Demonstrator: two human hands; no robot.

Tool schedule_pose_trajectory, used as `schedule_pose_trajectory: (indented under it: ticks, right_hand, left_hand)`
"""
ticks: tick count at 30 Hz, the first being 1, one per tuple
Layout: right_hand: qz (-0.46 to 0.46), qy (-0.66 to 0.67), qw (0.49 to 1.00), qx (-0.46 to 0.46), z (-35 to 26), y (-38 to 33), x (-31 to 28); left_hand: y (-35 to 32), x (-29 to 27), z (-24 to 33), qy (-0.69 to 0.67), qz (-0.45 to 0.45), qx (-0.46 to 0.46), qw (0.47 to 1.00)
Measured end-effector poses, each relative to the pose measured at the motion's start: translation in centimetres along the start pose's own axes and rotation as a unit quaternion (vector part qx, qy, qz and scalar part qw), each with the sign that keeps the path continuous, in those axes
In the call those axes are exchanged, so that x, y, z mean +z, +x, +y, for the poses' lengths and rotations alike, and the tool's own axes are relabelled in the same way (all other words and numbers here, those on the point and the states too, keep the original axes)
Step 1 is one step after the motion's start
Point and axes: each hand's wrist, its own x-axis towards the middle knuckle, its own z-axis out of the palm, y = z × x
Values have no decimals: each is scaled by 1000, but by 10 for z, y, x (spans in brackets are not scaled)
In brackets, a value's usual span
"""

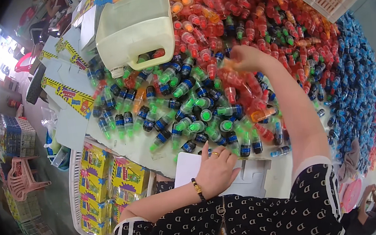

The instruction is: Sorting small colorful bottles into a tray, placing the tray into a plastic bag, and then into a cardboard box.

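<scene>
Two hands show in my view. Nearest, my left hand (pixel 216 168) lies flat, fingers (pixel 224 156) released, on a white tray (pixel 252 180) at the bench's near edge. Farther in, my right hand (pixel 247 58) has its fingers clenched on an orange bottle (pixel 227 64), above the green-capped bottles (pixel 187 113). Beyond lies a white jug (pixel 132 28).

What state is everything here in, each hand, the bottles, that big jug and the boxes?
Right hand: reached out over the pile, fingers closed on an orange bottle.
Left hand: resting on a white card tray, holding nothing.
Small green-capped bottles: lying loose in a heap on the table.
White jug: tipped on its side, cut open, a few bottles inside.
Yellow boxes: closed, packed in a white crate.
</scene>
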Motion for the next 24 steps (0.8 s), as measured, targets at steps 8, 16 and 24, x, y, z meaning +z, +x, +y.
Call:
schedule_pose_trajectory:
  ticks: [8, 16, 24]
  right_hand:
    - [199, -104, 931, -287, -42, 12, -34]
    - [301, -262, 912, -93, -161, 133, -37]
    - [25, -399, 915, -50, -135, 120, -53]
  left_hand:
    - [6, -6, -3, -8, -22, 15, 1000]
    - [13, 0, -5, -31, -17, 23, 999]
    - [18, -4, -11, -53, 25, 18, 998]
